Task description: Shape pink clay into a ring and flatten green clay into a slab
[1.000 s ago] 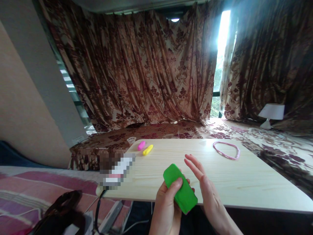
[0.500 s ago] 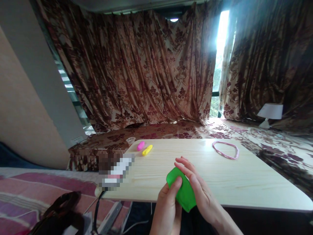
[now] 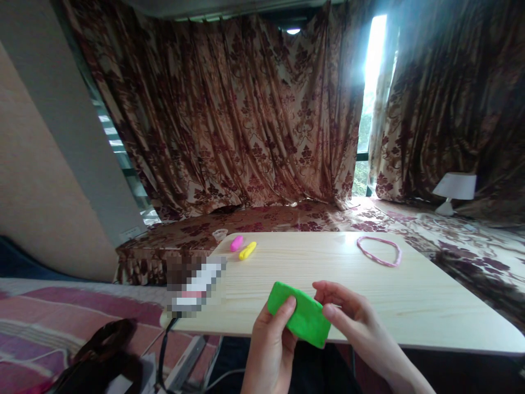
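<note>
A flat, bright green slab of what looks like modelling clay (image 3: 305,317) is held over the table's near edge. My left hand (image 3: 273,336) grips its left end, thumb on the top face and fingers beneath. Close to the slab's right end is my right hand (image 3: 353,314), its fingers curved and apart with nothing between them. Farther back on the table lie a pink clay piece (image 3: 237,244) and a yellow clay stick (image 3: 248,251). A pink twisted ring (image 3: 379,252) rests at the back right.
The pale wooden table (image 3: 426,306) spans the front. A blurred-out object (image 3: 199,287) with a black cord lies on its left edge. A small clear cup (image 3: 220,235) stands by the back left corner. A white lamp (image 3: 454,189) is at the far right, before patterned curtains (image 3: 262,120).
The green slab has turned so its long side lies more level. My right hand has come off its edge and moved right, with fingers now curled more.
</note>
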{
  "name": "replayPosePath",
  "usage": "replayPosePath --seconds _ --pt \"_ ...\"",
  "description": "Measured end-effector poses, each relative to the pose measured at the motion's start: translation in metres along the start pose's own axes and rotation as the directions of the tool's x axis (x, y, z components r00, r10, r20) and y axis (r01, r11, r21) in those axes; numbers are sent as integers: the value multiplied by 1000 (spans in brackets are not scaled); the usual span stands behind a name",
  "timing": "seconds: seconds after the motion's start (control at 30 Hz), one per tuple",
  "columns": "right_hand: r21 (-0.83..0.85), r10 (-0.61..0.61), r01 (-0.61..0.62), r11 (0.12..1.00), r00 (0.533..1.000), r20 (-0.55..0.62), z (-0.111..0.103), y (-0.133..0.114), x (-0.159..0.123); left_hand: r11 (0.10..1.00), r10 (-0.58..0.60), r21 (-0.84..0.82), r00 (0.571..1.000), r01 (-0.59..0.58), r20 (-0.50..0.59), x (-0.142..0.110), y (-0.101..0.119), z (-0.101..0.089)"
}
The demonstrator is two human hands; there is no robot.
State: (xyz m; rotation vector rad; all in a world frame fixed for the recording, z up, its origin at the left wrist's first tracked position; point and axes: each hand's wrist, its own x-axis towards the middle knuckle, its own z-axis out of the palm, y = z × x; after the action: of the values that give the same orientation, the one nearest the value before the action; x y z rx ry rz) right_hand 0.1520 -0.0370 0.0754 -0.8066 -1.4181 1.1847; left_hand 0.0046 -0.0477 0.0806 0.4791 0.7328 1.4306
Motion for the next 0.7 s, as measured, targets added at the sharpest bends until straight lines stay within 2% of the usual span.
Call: replayPosePath --seconds 0.17,0.27,0.4,0.57,0.7 --pt "-60 39 -36 998 997 62 -1 -8 -2 997 -51 69 996 46 76 -5 10 -1" --pt "-179 47 -26 984 992 115 -8 -14 -4 969 -103 240 982 63 159 -8 20 -8" --pt "-301 19 27 953 989 148 -15 -23 -6 880 -107 476 967 -16 230 -9 27 -14" --pt "-369 11 110 923 950 311 -16 -37 -1 854 -88 520 977 -27 196 -8 25 -15" --pt "-372 43 93 924 939 341 -18 -38 1 822 -89 566 968 -63 236 -9 25 -13"
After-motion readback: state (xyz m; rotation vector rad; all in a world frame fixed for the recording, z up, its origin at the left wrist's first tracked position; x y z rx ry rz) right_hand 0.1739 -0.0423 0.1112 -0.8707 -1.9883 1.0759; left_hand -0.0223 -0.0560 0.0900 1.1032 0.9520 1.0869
